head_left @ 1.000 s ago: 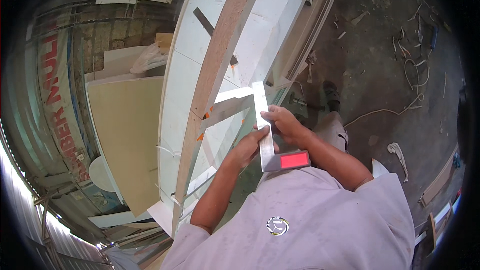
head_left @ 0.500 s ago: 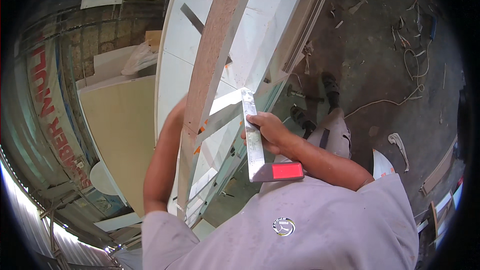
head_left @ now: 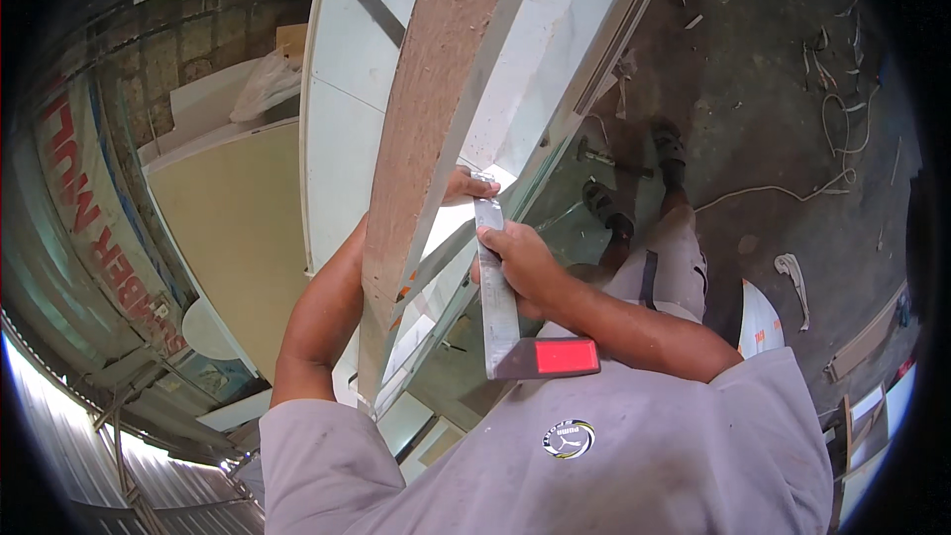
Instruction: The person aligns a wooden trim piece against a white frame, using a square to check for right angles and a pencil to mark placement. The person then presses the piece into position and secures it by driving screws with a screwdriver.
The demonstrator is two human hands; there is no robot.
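Observation:
My right hand [head_left: 523, 263] is closed around the steel blade of a try square [head_left: 498, 307], thumb along its face. The square's dark stock with a red inset lies near my shirt. My left hand [head_left: 470, 184] comes round from behind a long brown wooden board [head_left: 436, 89], its fingers closed on the far end of the blade. The board hides my left wrist and part of that hand. Beside the blade, below my left fingers, a bright white piece [head_left: 451, 225] shows.
Under the board lies a long white panel [head_left: 342, 69] with a dark flat strip [head_left: 374, 8] on it. A beige sheet [head_left: 238, 238] leans at left. On the floor at right are a pale cable [head_left: 783, 196], scraps and a hammer [head_left: 612, 160]. Someone's sandalled foot [head_left: 670, 144] shows there.
My left hand has come out from behind the board and taken hold of the blade's far end. My right hand still holds the try square, whose stock has shifted slightly toward me.

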